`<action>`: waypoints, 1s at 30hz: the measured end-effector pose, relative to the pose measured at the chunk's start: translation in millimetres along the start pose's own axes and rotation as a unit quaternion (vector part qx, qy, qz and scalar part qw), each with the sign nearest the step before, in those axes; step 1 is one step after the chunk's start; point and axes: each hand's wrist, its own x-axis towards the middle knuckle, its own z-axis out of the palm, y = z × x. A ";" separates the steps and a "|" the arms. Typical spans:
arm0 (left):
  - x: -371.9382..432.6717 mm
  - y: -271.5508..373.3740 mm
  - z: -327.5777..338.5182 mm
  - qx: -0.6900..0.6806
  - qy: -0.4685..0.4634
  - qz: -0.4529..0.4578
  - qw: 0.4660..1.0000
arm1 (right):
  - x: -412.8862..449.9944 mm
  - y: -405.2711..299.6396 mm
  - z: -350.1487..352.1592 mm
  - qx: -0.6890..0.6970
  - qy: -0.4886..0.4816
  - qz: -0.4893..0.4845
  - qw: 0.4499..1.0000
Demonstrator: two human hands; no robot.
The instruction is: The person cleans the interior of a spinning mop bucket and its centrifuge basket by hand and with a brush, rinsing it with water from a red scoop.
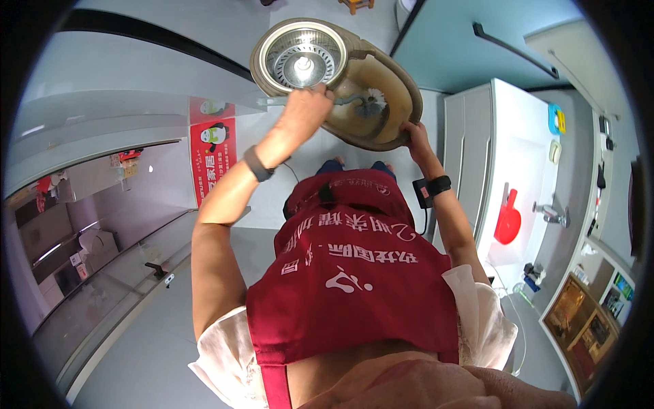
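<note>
A brown spin-mop bucket (414,84) stands before me, with a round metal spin basket (286,51) in its left part. Its open basin is yellowish and stained inside. My left hand (309,108) is closed around the pale blue handle of a brush (347,99), just below the spin basket. The brush's white-bristled head is over or in the basin; whether it touches the bottom I cannot tell. At the basin's lower right edge, my right hand (415,137) grips the bucket's rim, its fingertips partly hidden.
On the right is a white vanity (467,138) with a sink; a red dipper (508,220) lies there near the faucet (552,212). To the left stands a glass partition (127,276), with a red printed bag (214,158) beside it. A wooden stool (356,5) is at the top.
</note>
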 end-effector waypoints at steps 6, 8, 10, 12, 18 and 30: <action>50.3 -67.2 55.7 -0.014 0.042 -0.019 0.999 | 72.6 -27.0 79.7 -0.014 -0.032 0.005 0.999; 69.6 -99.1 79.6 -0.001 0.049 -0.033 0.998 | 101.9 -38.3 101.1 -0.021 -0.034 0.012 0.999; 89.4 -125.9 90.9 0.009 0.055 -0.044 0.997 | 128.4 -46.7 115.1 -0.032 -0.047 0.015 0.998; 109.6 -152.5 100.3 0.058 0.014 -0.047 0.997 | 155.7 -60.0 135.1 -0.002 -0.052 -0.003 0.999; 190.7 -219.8 111.4 0.045 -0.072 -0.088 0.992 | 240.3 -104.1 172.8 0.006 -0.038 0.011 0.999; 299.8 -389.1 30.2 -0.066 -0.051 -0.001 0.996 | 372.0 -177.0 200.9 0.098 0.035 -0.015 0.994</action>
